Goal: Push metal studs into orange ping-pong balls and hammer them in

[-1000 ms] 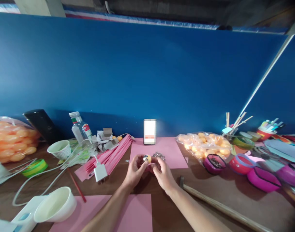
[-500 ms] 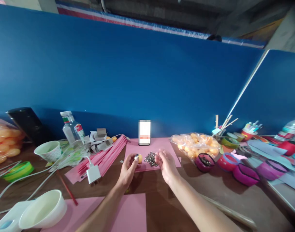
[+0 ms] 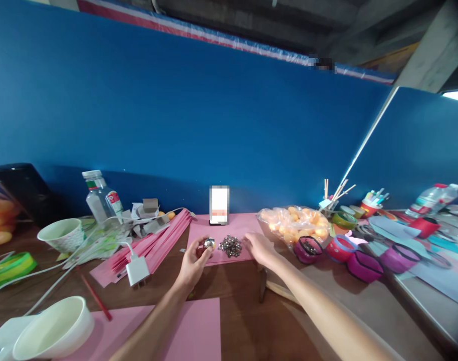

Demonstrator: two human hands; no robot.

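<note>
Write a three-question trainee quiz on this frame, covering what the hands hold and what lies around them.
1. True or false: the left hand holds a small ball with a shiny metal piece on it.
2. What lies on the pink sheet between the two hands? A) a heap of small metal pieces B) scissors C) a cup
3. Name the tool by the right forearm, below the right hand.

Key: 1 true; 2 A, the heap; 3 a hammer.

You are at a craft workbench in a small workshop: blue partition boards (image 3: 214, 125) back a wooden table (image 3: 244, 321) crowded with pink paper sheets (image 3: 154, 245), bagged orange balls (image 3: 296, 225), a hammer (image 3: 277, 291) and coloured hoops (image 3: 364, 263)
</note>
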